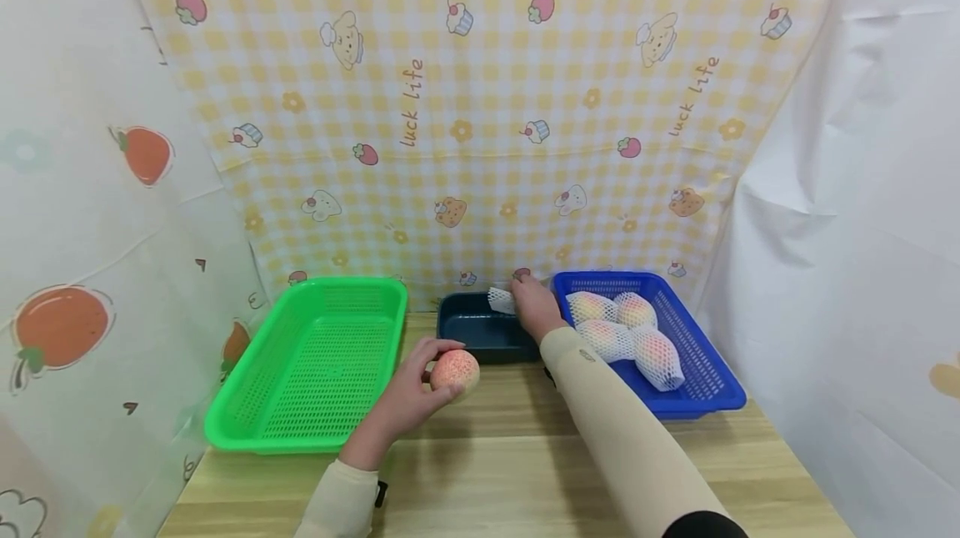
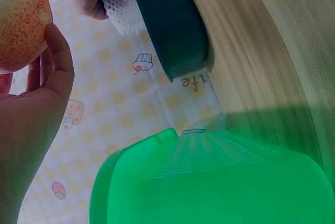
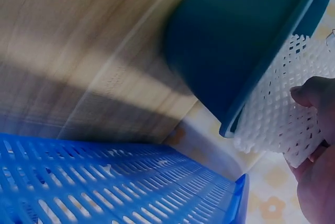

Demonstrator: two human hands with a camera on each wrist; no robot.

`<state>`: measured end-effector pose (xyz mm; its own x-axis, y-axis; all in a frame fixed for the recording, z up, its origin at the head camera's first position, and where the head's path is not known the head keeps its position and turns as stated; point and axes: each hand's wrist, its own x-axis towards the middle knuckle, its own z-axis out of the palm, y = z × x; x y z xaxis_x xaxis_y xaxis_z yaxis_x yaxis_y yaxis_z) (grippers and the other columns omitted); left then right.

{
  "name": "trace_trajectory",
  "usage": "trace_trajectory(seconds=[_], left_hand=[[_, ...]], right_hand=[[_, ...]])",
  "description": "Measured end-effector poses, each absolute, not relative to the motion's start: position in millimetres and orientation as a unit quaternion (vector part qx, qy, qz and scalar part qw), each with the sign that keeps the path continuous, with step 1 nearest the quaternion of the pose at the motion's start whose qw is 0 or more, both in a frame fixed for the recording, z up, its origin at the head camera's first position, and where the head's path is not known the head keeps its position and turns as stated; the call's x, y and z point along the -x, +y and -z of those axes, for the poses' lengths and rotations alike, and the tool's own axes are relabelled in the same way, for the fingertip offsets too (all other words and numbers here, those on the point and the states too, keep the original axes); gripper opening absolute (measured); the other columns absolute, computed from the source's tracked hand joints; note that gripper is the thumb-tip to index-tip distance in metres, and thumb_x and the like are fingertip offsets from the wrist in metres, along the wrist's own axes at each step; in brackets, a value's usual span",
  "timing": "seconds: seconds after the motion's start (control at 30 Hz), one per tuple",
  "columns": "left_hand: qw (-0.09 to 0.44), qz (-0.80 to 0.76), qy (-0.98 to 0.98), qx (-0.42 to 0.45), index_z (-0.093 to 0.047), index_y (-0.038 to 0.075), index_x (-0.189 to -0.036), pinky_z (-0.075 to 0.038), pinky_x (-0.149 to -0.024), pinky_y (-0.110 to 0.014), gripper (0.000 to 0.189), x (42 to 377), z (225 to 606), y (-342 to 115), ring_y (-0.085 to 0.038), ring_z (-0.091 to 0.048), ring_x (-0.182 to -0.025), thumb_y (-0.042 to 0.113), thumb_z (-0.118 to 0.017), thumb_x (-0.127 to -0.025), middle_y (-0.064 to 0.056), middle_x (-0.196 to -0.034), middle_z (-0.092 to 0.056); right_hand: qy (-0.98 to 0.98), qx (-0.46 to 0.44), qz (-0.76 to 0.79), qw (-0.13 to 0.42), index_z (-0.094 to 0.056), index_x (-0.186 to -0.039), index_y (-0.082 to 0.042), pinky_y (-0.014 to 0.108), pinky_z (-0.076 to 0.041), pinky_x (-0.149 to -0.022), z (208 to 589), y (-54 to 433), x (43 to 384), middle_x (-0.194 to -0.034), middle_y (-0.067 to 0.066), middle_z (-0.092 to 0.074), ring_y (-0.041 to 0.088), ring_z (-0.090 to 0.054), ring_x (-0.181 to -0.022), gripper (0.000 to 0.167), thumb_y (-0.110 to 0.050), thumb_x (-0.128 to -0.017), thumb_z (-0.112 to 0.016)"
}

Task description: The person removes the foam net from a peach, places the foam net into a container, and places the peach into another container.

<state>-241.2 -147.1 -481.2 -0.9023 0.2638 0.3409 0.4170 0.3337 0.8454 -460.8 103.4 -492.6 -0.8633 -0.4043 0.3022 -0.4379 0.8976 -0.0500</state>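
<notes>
My left hand [image 1: 408, 392] grips a bare peach [image 1: 455, 372], pink-speckled and pale, above the wood table in front of the dark teal bin. Its fingers and thumb curl round the fruit, which also shows at the upper left of the left wrist view. My right hand [image 1: 536, 304] pinches a white foam net sleeve [image 3: 280, 98] over the back right part of the dark teal bin [image 1: 491, 354]. No fruit shows inside the net, and it overlaps the bin's rim in the right wrist view.
A green plastic basket [image 1: 300, 446] with nothing in it stands on the left. On the right, a blue basket [image 1: 712, 367] holds several peaches [image 1: 600, 338] in white foam nets. A checked cloth [image 1: 480, 171] hangs behind, and white sheets flank the wood table [image 1: 495, 471].
</notes>
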Motion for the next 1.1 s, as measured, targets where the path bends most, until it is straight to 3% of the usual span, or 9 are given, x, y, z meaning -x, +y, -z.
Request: trace_trajectory(seconds=[0.2, 0.33, 0.4, 0.6, 0.77, 0.9, 1.0, 1.1], left_hand=[[0.077, 0.538, -0.812, 0.213, -0.068, 0.021, -0.144, -0.060, -0.090, -0.035, 0.052, 242, 483, -148, -0.024, -0.059, -0.122, 0.022, -0.087, -0.095, -0.006, -0.141, -0.059], [0.072, 0.536, -0.815, 0.206, -0.067, 0.018, -0.145, -0.060, -0.091, -0.036, 0.053, 242, 482, -149, -0.024, -0.059, -0.122, 0.023, -0.087, -0.096, -0.006, -0.143, -0.058], [0.070, 0.535, -0.817, 0.204, -0.067, 0.015, -0.146, -0.060, -0.092, -0.037, 0.054, 243, 481, -149, -0.024, -0.058, -0.123, 0.023, -0.087, -0.096, -0.006, -0.143, -0.057], [0.072, 0.531, -0.818, 0.208, -0.067, 0.015, -0.146, -0.060, -0.092, -0.038, 0.054, 243, 481, -148, -0.023, -0.058, -0.122, 0.023, -0.086, -0.096, -0.006, -0.143, -0.058], [0.077, 0.529, -0.819, 0.210, -0.067, 0.015, -0.145, -0.060, -0.090, -0.035, 0.053, 242, 481, -149, -0.023, -0.060, -0.122, 0.022, -0.086, -0.096, -0.005, -0.141, -0.058], [0.075, 0.529, -0.819, 0.207, -0.067, 0.014, -0.146, -0.060, -0.091, -0.034, 0.053, 242, 479, -149, -0.023, -0.060, -0.121, 0.022, -0.086, -0.097, -0.005, -0.140, -0.058], [0.071, 0.531, -0.820, 0.201, -0.066, 0.013, -0.147, -0.060, -0.092, -0.035, 0.054, 241, 479, -149, -0.023, -0.059, -0.121, 0.023, -0.086, -0.097, -0.005, -0.140, -0.058], [0.068, 0.530, -0.823, 0.193, -0.067, 0.016, -0.147, -0.059, -0.093, -0.035, 0.054, 240, 479, -149, -0.023, -0.058, -0.123, 0.024, -0.086, -0.097, -0.005, -0.142, -0.057]], right_hand=[[-0.958, -0.250, -0.045, 0.130, -0.068, -0.106, -0.007, 0.053, -0.062, -0.084, 508, 106, 469, -0.111, 0.016, -0.071, 0.034, -0.072, -0.098, 0.012, 0.005, -0.103, -0.068], [-0.958, -0.278, -0.020, 0.072, -0.074, -0.105, -0.008, 0.053, -0.062, -0.088, 517, 108, 475, -0.107, 0.014, -0.072, 0.032, -0.073, -0.100, 0.009, 0.000, -0.104, -0.071], [-0.962, -0.271, -0.019, 0.018, -0.078, -0.107, -0.006, 0.052, -0.061, -0.095, 513, 106, 473, -0.106, 0.013, -0.074, 0.032, -0.073, -0.104, 0.006, -0.004, -0.103, -0.075], [-0.961, -0.260, -0.071, -0.070, -0.078, -0.108, -0.010, 0.048, -0.061, -0.089, 530, 110, 495, -0.102, 0.005, -0.076, 0.022, -0.069, -0.092, 0.027, -0.032, -0.096, -0.089], [-0.955, -0.250, -0.106, -0.121, -0.079, -0.100, -0.011, 0.045, -0.059, -0.083, 511, 105, 476, -0.090, 0.004, -0.074, 0.022, -0.068, -0.082, 0.041, -0.052, -0.104, -0.076], [-0.953, -0.281, -0.076, -0.079, -0.079, -0.098, -0.011, 0.045, -0.059, -0.080, 527, 110, 489, -0.090, 0.004, -0.074, 0.020, -0.066, -0.080, 0.027, -0.036, -0.107, -0.074], [-0.958, -0.272, -0.066, -0.059, -0.079, -0.108, -0.011, 0.045, -0.060, -0.087, 532, 113, 493, -0.104, 0.006, -0.072, 0.020, -0.065, -0.091, 0.011, -0.020, -0.103, -0.079], [-0.966, -0.237, -0.070, -0.072, -0.077, -0.122, -0.009, 0.045, -0.059, -0.099, 516, 109, 476, -0.119, 0.010, -0.068, 0.024, -0.067, -0.107, 0.023, -0.012, -0.100, -0.081]])
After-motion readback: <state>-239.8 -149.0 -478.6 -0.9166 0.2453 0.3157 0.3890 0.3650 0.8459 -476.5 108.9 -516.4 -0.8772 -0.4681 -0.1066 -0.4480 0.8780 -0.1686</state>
